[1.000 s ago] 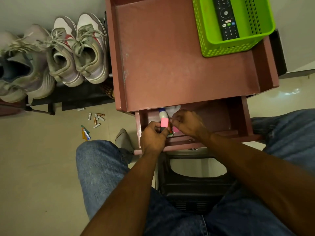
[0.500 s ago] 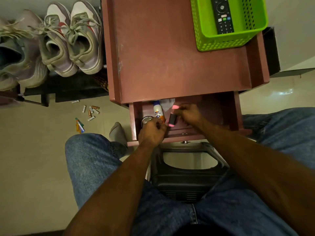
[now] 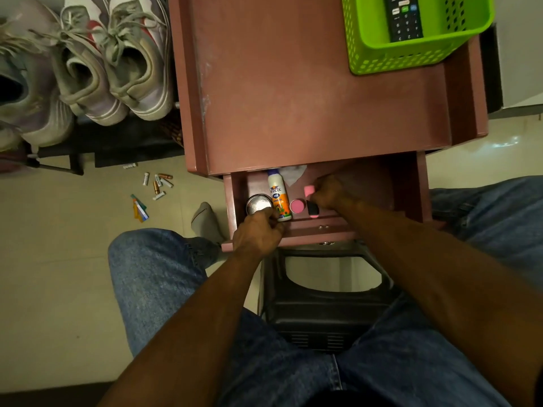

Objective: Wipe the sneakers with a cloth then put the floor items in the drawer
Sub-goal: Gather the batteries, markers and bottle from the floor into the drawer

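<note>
The brown drawer [image 3: 410, 186] stands pulled out under the cabinet top. Inside lie a round metal tin [image 3: 258, 203], a white glue bottle [image 3: 277, 195], a pink round piece [image 3: 297, 206] and a pink and black item [image 3: 312, 209], with a white cloth [image 3: 293, 174] at the back. My left hand [image 3: 257, 235] sits at the drawer's front, fingers curled on the bottle's lower end. My right hand [image 3: 332, 193] is inside the drawer, fingers curled on the pink and black item. Sneakers [image 3: 117, 63] sit on a rack at the upper left. Several batteries [image 3: 158, 183] and small coloured pieces [image 3: 140, 207] lie on the floor.
A green basket [image 3: 411, 54] with a remote control [image 3: 404, 19] stands on the cabinet top [image 3: 308, 92]. A black stool [image 3: 323, 318] is between my knees. A grey sock-like thing [image 3: 207, 220] lies on the floor by the drawer's left corner.
Both hands have gone down into the drawer. The pink round piece now lies beside the glue bottle, and the pink and black item has passed from my left hand to my right.
</note>
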